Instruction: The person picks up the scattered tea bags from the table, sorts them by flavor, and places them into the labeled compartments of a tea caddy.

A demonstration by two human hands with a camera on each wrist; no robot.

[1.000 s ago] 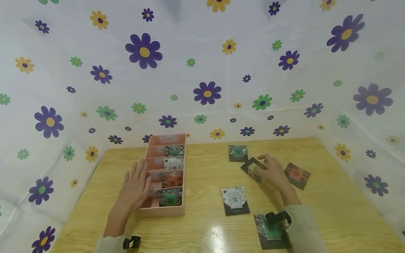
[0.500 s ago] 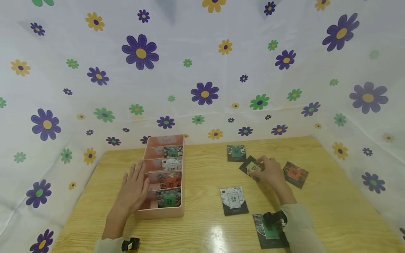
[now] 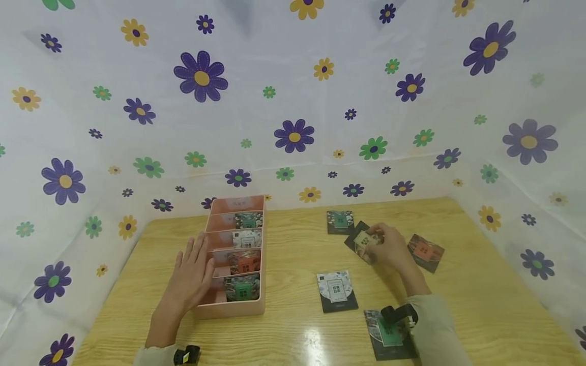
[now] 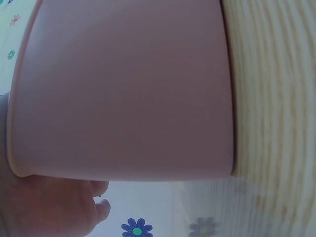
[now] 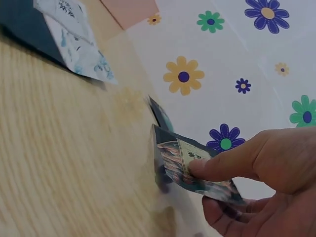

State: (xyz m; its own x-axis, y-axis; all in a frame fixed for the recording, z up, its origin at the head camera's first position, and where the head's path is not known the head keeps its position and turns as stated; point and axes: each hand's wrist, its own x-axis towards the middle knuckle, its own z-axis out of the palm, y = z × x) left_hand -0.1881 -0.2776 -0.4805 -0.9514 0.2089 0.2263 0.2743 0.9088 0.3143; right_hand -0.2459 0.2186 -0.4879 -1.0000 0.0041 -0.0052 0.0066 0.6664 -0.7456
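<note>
Fingers [image 5: 217,213] of the right hand [image 3: 393,249] are clamping a dark packet with a yellowish label [image 3: 360,243] against the thumb [image 5: 224,167]. Its far corner is standing higher than a second ago, so it is probably being lifted off the tabletop [image 3: 293,244]; whether an edge is still touching, I cannot tell. The pinch is likely settling firmly enough for moving it. Nearby, a red-labelled packet [image 3: 426,251] and a small green-labelled packet [image 3: 340,222] are lying unmoved, a white packet [image 3: 336,291] nearer the person. Well apart, the left hand [image 3: 188,277] is keeping straight fingers along the pink tray [image 3: 233,309], steadying it, it seems.
</note>
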